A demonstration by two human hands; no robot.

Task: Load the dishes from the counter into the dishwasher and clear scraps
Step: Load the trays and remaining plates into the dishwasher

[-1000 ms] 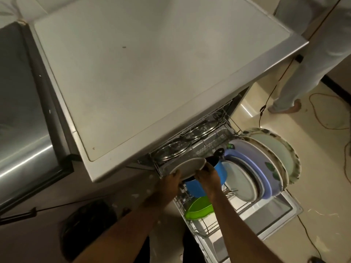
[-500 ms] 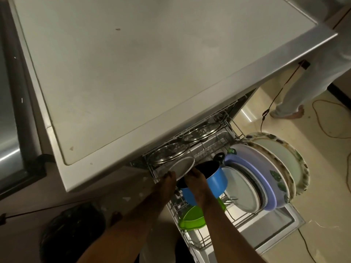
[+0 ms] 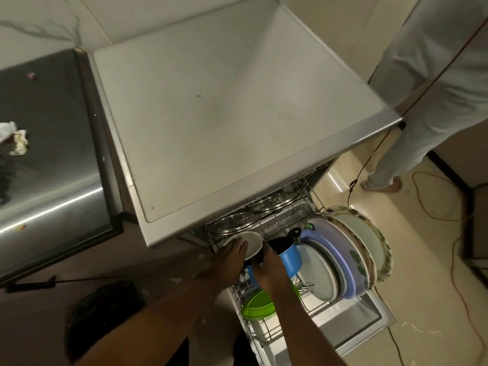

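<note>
Kitchen scene on my feed: at the open dishwasher [image 3: 237, 114], left hand [image 3: 229, 260] and right hand [image 3: 269, 268] gripped a white bowl [image 3: 252, 243] by its near rim, over the pulled-out rack [image 3: 266, 336], just beside the blue pot [image 3: 290, 257]. Plates [image 3: 343, 249] and a green bowl [image 3: 257, 305] stood racked. Scraps [image 3: 18, 140] on the steel surface [image 3: 52, 154] were, I judged, not yet cleared.

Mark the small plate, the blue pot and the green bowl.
small plate [image 3: 253, 241], head view, on its pale inner face.
blue pot [image 3: 290, 261], head view, on its blue outer wall.
green bowl [image 3: 258, 305], head view, on its outer side.
</note>
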